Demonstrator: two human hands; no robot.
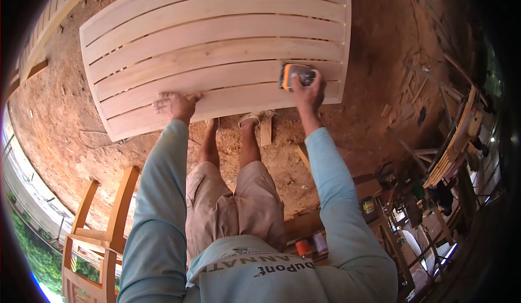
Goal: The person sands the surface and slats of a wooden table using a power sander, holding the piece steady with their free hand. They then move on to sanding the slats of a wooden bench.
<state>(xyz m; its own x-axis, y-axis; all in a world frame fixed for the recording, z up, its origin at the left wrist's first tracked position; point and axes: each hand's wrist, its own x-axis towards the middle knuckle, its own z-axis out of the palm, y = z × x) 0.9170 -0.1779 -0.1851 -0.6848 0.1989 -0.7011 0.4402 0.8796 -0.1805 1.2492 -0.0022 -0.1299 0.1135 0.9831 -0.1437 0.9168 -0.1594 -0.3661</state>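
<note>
A pale slatted wooden tabletop spans the upper part of the view, with narrow gaps between its long boards. My right hand grips an orange and black power sander, which rests on the slats near the right end. Toward the left, my left hand lies on the boards by the near edge, its fingers spread and slightly blurred. Nothing shows in that hand. The underside of the sander is hidden.
Reddish bare dirt surrounds the tabletop. At lower left stands a wooden chair frame. Wooden pieces and a cluttered bench with cans are on the right. A bottle with a red-orange cap sits beside my body.
</note>
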